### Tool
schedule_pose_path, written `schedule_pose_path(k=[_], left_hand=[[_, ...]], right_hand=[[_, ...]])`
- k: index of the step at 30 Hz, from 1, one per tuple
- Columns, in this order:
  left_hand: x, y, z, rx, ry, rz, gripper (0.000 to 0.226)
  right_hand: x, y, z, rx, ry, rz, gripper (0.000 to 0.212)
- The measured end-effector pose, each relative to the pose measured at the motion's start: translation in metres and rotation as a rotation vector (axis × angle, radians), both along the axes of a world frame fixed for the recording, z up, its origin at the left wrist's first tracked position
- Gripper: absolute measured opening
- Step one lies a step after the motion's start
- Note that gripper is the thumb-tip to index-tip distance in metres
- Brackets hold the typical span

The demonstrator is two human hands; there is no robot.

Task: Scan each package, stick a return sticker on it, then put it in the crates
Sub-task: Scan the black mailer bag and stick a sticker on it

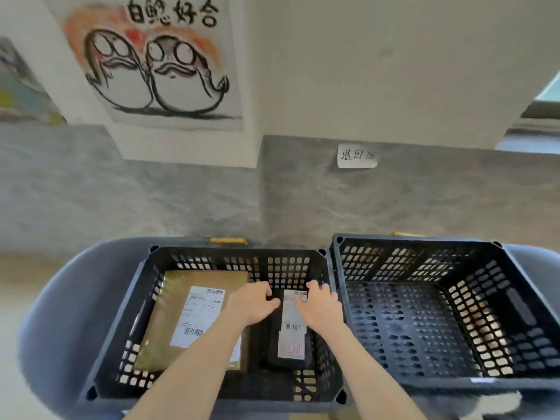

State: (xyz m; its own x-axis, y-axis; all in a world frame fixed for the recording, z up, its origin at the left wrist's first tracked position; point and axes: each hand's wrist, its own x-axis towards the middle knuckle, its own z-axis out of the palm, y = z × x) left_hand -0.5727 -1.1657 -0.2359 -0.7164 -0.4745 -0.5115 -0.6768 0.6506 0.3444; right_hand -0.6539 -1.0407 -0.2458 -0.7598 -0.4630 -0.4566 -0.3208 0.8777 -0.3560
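Two hands reach into the left crate (325, 268) together, both at the far end of a dark package (272, 334) that lies flat along the crate's right side. The left hand (253, 301) curls its fingers over the package's far left corner, thumb pointing toward the white shipping label (293, 313); the right hand (321, 304) has its fingers bent down over the far right edge, thumb lying on the label's top. Whether either hand truly grips or merely rests there I cannot tell — the fingertips are hidden behind the package edge.

The package looks like a soft, dark poly mailer: matte, slightly rumpled, probably light and floppy, not stiff. It would sag if lifted by one end, so taking both long edges near the middle seems safer. The film is likely slick; the paper label offers better purchase for a thumb. A square sticker with red print (291, 348) sits on its near end, touching the label's lower edge.

Just beside it on the left lies a brown padded envelope (169, 328) with its own white label, flat on the crate floor. The right crate (418, 242) stands touching the left one, with nothing visible in it. Both crates rest on a grey rounded surface (60, 298) against the wall.
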Motion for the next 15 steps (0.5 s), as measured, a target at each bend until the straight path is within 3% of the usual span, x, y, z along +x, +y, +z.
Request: schedule_pose_path(k=[6, 15], left_hand=[[0.010, -0.006, 0.088, -0.225, 0.078, -0.165, 0.039], [0.021, 0.024, 0.209, -0.395, 0.428, -0.465, 0.044]], right_hand=[[0.015, 0.015, 0.090, -0.056, 0.192, -0.002, 0.054], [0.062, 0.074, 0.218, -0.101, 0.542, -0.250, 0.054]])
